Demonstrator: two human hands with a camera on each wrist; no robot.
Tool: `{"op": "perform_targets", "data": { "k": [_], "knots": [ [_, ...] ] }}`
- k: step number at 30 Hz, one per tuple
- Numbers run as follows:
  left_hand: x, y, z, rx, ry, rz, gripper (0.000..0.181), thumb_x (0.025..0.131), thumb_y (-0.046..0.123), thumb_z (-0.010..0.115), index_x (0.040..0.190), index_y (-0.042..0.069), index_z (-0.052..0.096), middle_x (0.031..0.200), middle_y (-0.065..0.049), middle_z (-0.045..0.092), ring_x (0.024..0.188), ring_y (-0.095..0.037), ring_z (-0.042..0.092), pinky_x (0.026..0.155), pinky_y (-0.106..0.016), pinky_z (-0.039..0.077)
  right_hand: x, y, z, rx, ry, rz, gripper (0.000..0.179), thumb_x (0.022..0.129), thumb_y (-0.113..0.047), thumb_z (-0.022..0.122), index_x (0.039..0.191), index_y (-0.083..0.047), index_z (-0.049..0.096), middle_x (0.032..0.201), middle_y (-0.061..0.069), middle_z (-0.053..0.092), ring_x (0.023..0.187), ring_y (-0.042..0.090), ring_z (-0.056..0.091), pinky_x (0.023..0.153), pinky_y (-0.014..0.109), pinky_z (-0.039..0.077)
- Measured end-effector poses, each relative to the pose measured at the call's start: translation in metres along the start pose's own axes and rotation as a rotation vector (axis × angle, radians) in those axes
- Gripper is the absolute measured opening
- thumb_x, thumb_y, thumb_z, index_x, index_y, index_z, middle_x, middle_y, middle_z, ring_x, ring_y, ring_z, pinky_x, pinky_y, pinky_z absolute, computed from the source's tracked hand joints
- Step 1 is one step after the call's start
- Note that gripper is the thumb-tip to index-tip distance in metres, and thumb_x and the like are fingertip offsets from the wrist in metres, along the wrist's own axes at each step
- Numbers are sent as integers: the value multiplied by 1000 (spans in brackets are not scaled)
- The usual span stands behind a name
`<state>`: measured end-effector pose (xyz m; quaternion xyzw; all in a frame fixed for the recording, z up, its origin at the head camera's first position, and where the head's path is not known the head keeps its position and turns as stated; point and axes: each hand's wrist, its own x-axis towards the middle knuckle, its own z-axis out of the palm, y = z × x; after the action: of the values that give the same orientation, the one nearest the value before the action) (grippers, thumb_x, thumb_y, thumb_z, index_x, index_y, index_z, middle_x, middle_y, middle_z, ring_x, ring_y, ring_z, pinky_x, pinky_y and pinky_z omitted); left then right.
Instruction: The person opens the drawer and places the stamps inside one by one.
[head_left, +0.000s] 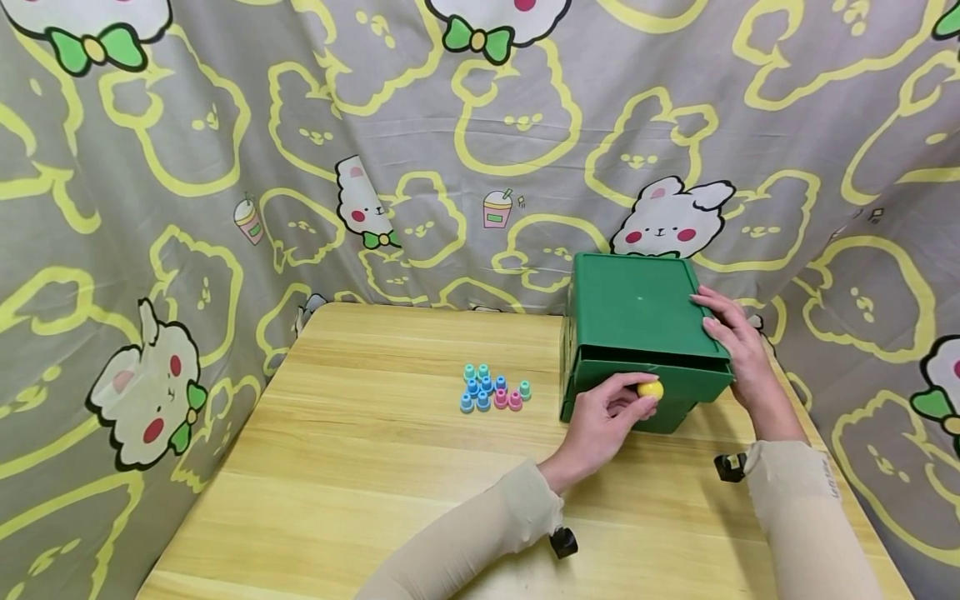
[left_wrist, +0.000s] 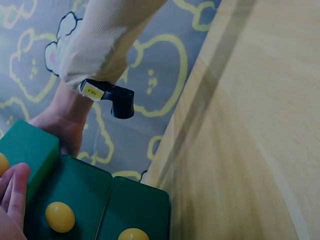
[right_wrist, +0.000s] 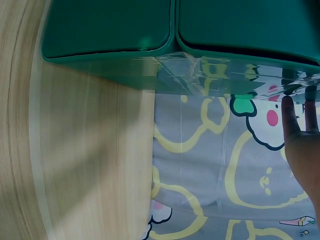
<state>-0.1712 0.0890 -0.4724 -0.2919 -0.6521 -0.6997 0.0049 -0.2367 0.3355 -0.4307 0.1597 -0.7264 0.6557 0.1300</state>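
A green drawer box [head_left: 637, 300] stands at the right of the table, its top drawer [head_left: 667, 373] pulled slightly out. With thumb and fingers my left hand [head_left: 600, 421] pinches the round yellow knob [head_left: 650, 389] of that drawer. Two lower drawers, each with its own yellow knob [left_wrist: 60, 217], show beneath it in the left wrist view. My right hand [head_left: 738, 342] rests against the box's right side, fingertips over the top edge. In the right wrist view its extended fingers [right_wrist: 290, 117] lie along the shiny side wall. The drawer's inside is hidden.
Several small blue, pink and teal pegs [head_left: 483, 392] stand grouped on the wooden table [head_left: 360, 458], left of the box. A patterned curtain [head_left: 420, 150] hangs behind and on both sides. Black wrist cameras [head_left: 564, 542] stick out from the sleeves.
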Motion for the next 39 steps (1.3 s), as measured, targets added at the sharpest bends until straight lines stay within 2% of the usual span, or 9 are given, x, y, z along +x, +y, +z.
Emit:
{"op": "perform_targets", "data": {
  "k": [3,7,11,22,35,39],
  "knots": [
    [-2,2,0,9,0,0,30,104,21,63,134,18,67,106,-11,76,92,-6,75,82,-26,62,0,0,0,-18,0,3,41,110,-12,47,150,-4,53,167,6,29,149,12,26,106,10,30],
    [-5,4,0,27,0,8,30,104,21,63,134,18,67,106,-10,77,91,-3,74,82,-28,62,-1,0,-1,-52,3,12,42,110,-13,46,150,-5,52,167,2,30,148,11,26,105,9,30],
    [-7,4,1,31,-4,21,30,104,20,63,134,17,67,106,-10,77,91,0,73,81,-24,62,-1,0,-1,-71,5,15,42,110,-14,46,151,-6,52,167,1,31,148,11,26,105,8,30],
    [-11,5,0,19,-45,28,30,105,22,62,135,17,65,109,-15,76,94,4,71,83,-25,62,0,0,-2,-76,6,0,41,110,-13,46,150,-5,53,167,3,31,147,10,26,105,9,29],
    [-18,9,0,33,-57,26,30,105,22,62,135,17,64,109,-16,76,94,0,73,83,-24,61,0,1,-3,-199,14,28,43,111,-19,45,152,-9,51,168,-4,32,148,9,26,104,8,27],
    [-20,9,0,36,-61,31,30,105,21,62,135,16,65,108,-16,76,93,2,72,82,-24,61,1,1,-4,-208,15,28,43,111,-19,44,152,-9,51,168,-4,32,148,9,26,105,10,26]
  ]
}}
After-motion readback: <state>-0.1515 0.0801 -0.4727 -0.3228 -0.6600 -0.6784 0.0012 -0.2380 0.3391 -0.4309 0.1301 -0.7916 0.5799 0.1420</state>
